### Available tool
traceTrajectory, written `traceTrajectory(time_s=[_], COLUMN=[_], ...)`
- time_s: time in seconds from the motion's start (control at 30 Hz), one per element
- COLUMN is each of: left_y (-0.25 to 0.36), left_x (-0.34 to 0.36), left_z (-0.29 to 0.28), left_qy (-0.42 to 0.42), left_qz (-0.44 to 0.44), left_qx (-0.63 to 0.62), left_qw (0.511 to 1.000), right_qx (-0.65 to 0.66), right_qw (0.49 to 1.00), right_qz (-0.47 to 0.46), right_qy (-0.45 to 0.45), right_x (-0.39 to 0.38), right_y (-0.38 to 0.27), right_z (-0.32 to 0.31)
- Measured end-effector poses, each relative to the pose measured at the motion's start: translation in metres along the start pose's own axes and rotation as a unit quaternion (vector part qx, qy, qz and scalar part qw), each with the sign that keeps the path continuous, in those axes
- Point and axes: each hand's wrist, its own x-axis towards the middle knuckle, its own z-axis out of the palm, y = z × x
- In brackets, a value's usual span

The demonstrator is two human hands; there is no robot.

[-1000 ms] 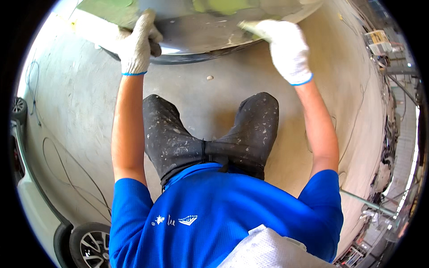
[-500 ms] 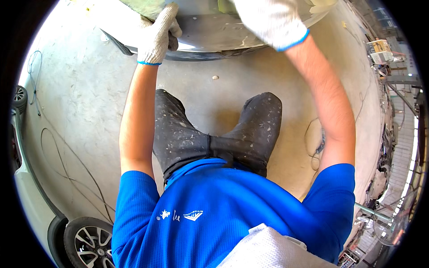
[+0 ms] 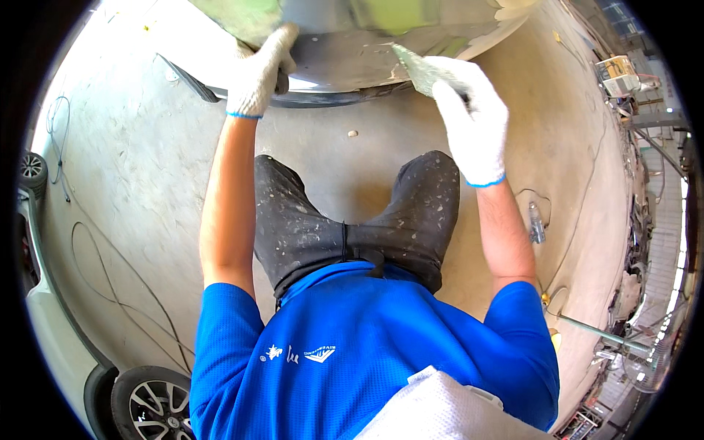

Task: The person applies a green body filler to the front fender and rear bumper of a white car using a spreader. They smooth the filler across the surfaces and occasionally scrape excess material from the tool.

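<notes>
A car bumper [image 3: 337,62] in grey and white, with yellow-green patches on its surface, curves across the top edge. My left hand [image 3: 257,77], in a white knit glove with a blue cuff, is at the bumper's left part. Its fingers are partly curled beside a small dark, rounded thing [image 3: 281,82], which I cannot make out. My right hand [image 3: 473,117], gloved alike, pinches a flat, thin grey-green piece [image 3: 416,70] between thumb and fingers. That piece points up and left, close to the bumper's right part and seemingly apart from it.
Loose cables [image 3: 110,279] lie on the concrete floor at the left, near a light-coloured car [image 3: 59,330] and its wheel [image 3: 158,411]. A power-tool-like object [image 3: 537,224] lies by a cord at the right. Beyond are a box [image 3: 617,75] and a standing fan [image 3: 645,367].
My right hand has come down from over the bumper toward me, bringing the flat grey-green piece into sight. My left hand stays at the bumper, slightly lower in the picture.
</notes>
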Motion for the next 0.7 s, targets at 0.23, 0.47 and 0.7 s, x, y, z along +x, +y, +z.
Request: traceTrajectory(time_s=[0.23,0.47,0.7], left_y=[-0.018,-0.005,-0.025], left_x=[-0.101,-0.113,-0.134], left_z=[0.035,0.04,0.04], left_qy=[-0.238,-0.21,-0.363], left_qz=[-0.094,-0.292,-0.367], left_qx=[0.109,0.039,-0.044], left_qw=[0.96,0.932,0.855], right_qx=[0.3,-0.057,0.285], right_qw=[0.945,0.967,0.927], right_qz=[0.115,0.115,0.241], right_qy=[0.058,-0.218,0.026], right_x=[-0.028,-0.031,-0.049], right_y=[-0.035,0.013,0.014], right_z=[-0.001,-0.035,-0.02])
